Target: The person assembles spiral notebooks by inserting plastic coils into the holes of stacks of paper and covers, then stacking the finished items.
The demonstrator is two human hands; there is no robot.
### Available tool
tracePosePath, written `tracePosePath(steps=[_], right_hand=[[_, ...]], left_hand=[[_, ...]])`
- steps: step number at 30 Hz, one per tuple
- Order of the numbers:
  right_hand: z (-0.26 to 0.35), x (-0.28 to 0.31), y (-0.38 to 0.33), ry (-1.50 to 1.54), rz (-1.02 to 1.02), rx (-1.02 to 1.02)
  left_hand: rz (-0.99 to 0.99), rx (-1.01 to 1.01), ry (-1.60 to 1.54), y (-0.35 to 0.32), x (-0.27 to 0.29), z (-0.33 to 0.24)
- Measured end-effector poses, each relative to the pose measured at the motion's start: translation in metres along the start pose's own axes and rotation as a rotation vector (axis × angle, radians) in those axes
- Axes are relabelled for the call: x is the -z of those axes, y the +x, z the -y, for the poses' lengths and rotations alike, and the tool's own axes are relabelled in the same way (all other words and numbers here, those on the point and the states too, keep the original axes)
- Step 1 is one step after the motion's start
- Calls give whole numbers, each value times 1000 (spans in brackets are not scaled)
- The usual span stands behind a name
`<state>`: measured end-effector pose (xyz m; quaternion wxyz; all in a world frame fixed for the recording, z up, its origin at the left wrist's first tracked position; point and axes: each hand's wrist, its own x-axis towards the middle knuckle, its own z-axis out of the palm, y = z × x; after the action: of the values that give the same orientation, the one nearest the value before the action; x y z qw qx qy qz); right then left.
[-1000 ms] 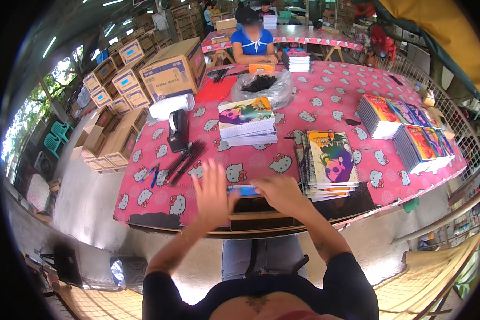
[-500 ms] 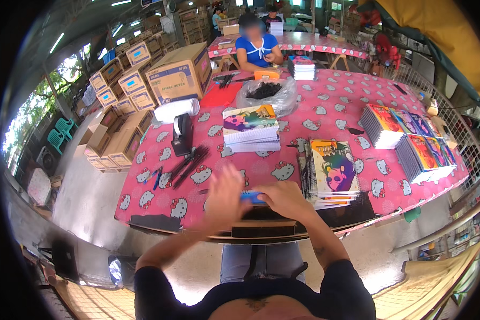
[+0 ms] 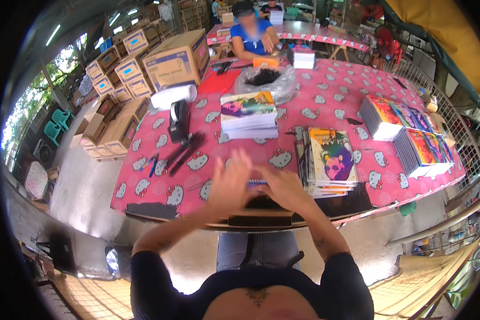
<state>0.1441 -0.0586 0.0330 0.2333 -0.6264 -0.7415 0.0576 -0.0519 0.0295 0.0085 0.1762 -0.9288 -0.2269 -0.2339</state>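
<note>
Near the front edge of the table, my left hand (image 3: 232, 184) is blurred, its fingers stretched out flat. Beside it, my right hand (image 3: 285, 188) is closed on one end of a narrow blue thing with a row of pale marks (image 3: 257, 182), perhaps a spiral notebook seen edge-on. Most of it is hidden between my hands. A fanned stack of notebooks with colourful covers (image 3: 332, 157) lies right of my right hand. Straight ahead sits another notebook stack (image 3: 249, 130). Black plastic binding coils (image 3: 188, 152) lie left of my hands.
A black tape dispenser (image 3: 179, 121), a white roll (image 3: 174, 97) and a plastic bag of black bits (image 3: 265, 85) stand farther back. More notebook stacks (image 3: 408, 133) fill the right side. Cartons (image 3: 177, 60) rise at left. A co-worker (image 3: 250, 34) sits across the table.
The view has tilted, so the table sits slightly higher in it. My left hand stays blurred beside the blue thing, of which less shows now. The co-worker's hands have risen.
</note>
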Motion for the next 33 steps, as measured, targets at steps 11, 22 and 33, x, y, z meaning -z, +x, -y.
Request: tracePosePath(steps=[11,22,33], right_hand=[[-55,-41,-50,1076,-274,-195],[-54,-76,-48,1092,-340,-110],[-52,-84,-43,880,-273,-122]], left_hand=[[175,-89,177,22,21,-29],[-21,-217,138,11,4,-33],[106,-135,-21,20,3,-35]])
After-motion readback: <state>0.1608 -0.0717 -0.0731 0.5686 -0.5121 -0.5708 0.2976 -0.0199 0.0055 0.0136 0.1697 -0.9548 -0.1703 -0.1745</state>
